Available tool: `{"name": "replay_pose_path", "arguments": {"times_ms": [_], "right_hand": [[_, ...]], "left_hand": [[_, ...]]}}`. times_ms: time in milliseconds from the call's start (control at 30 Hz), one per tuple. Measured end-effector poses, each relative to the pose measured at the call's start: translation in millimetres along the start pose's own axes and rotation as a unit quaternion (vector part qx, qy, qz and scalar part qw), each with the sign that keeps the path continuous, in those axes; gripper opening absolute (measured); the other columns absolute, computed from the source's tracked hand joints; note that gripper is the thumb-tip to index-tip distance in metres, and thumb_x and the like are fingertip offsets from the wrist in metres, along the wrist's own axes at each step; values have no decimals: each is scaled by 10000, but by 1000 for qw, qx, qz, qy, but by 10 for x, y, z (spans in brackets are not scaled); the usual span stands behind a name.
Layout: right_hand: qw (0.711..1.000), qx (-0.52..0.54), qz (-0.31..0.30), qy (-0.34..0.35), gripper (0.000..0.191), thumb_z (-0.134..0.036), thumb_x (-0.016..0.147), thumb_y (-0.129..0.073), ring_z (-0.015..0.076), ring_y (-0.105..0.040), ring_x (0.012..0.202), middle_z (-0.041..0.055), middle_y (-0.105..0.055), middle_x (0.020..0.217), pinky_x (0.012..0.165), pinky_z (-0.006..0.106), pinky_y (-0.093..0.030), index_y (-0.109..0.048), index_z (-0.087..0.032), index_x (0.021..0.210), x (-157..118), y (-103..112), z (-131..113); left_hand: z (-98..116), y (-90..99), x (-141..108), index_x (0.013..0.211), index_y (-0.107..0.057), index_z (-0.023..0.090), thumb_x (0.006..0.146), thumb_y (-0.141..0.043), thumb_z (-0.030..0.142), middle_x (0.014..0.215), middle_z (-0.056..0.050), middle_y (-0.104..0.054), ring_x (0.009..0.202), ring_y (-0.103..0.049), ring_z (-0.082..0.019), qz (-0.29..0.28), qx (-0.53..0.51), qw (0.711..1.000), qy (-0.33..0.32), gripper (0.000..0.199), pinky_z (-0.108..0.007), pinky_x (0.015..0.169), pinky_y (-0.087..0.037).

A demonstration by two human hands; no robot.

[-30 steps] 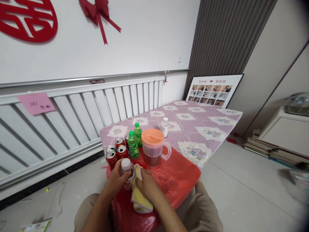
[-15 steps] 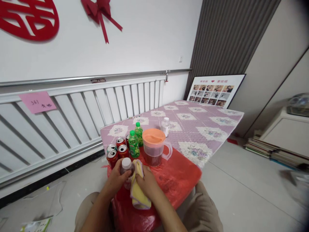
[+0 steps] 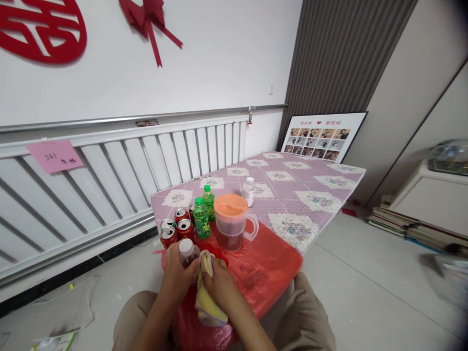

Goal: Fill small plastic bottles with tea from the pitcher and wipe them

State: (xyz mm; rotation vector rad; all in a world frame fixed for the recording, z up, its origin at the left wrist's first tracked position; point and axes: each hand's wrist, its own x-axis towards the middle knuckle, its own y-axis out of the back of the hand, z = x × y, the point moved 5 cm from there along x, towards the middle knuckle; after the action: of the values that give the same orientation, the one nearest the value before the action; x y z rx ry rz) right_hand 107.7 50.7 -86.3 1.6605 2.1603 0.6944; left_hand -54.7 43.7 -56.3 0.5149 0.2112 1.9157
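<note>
My left hand is closed around a small clear plastic bottle with a white cap, tilted slightly. My right hand grips a folded yellow cloth with a purple edge, right beside the bottle. Both hands are over a red plastic sheet. Just beyond them stands a clear pitcher with an orange lid and dark liquid inside. Two green bottles stand to its left. Several opened red drink cans are grouped left of those.
A white bottle stands behind the pitcher on the lilac flowered tablecloth. A white radiator runs along the wall at left. A photo board leans at the far end. Stacked books lie at right.
The bottle in my left hand has shifted slightly left and tilted, with my fingers wrapped further around it. The cloth in my right hand has moved a little downward. The view has shifted slightly.
</note>
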Motion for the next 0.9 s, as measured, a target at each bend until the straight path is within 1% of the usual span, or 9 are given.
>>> {"name": "replay_pose_path", "arguments": {"times_ms": [67,167,267,333,400,467,567,700,900], "right_hand": [[1000,7,3,10,600,-144,845,-521,272,-576,1255,182,-612,1316,1079,394,-434,-495,-126,1444,-4,-5,4],[999,20,15,21,599,-147,862,-504,246,-504,1347,164,-568,1396,1150,381,-371,-474,-133,1460,-36,2,14],[997,47,48,33,596,-169,879,-493,240,-433,1415,158,-475,1494,1189,398,-330,-450,-145,1474,-108,65,-36],[994,67,68,54,589,-174,879,-500,242,-418,1429,139,-417,1536,1189,410,-339,-459,-193,1467,-152,133,-141],[992,74,73,78,589,-171,870,-513,242,-423,1425,116,-374,1559,1178,407,-358,-477,-239,1454,-162,205,-281],[992,67,66,89,594,-173,861,-520,244,-438,1409,114,-363,1556,1170,398,-368,-486,-243,1450,-118,268,-407],[995,47,40,81,594,-183,848,-522,246,-467,1373,128,-409,1517,1165,394,-361,-500,-217,1441,43,327,-499],[997,42,-6,70,592,-191,842,-519,245,-503,1326,125,-507,1439,1144,393,-364,-510,-214,1433,309,368,-504],[997,36,-44,55,511,-183,820,-524,252,-646,1102,97,-675,1191,972,387,-494,-614,-222,1322,504,440,-494]], "left_hand": [[14,-36,-61,1174,-548,180,678,-725,361,1250,-151,-561,1271,-461,-385,15,8,1000,6,557,-571,1119,-336],[33,-48,-81,1246,-501,193,706,-699,340,1278,-136,-573,1226,-536,-338,3,-1,1000,11,594,-511,1079,-410],[45,-34,-45,1251,-498,208,711,-694,293,1233,-100,-643,1139,-622,-281,-47,-22,999,6,581,-440,1024,-480],[52,-30,-18,1217,-527,196,709,-685,272,1169,-85,-686,1073,-659,-264,-85,-33,996,2,537,-418,985,-511],[62,-33,1,1210,-540,186,711,-677,262,1157,-83,-702,1049,-673,-258,-115,-42,992,-2,523,-408,964,-527],[76,-41,14,1227,-537,184,721,-667,252,1172,-86,-704,1047,-677,-254,-138,-50,989,-6,527,-401,960,-532],[83,-46,32,1272,-514,192,730,-652,218,1222,-89,-692,1090,-667,-252,-163,-56,985,-6,559,-400,991,-517],[54,-24,70,1295,-502,182,724,-655,196,1264,-99,-675,1157,-639,-256,-177,-55,983,-5,592,-402,1047,-478],[5,-25,90,1291,-511,182,713,-655,184,1266,-98,-679,1164,-635,-258,-188,-55,981,-7,596,-395,1040,-484]]}}
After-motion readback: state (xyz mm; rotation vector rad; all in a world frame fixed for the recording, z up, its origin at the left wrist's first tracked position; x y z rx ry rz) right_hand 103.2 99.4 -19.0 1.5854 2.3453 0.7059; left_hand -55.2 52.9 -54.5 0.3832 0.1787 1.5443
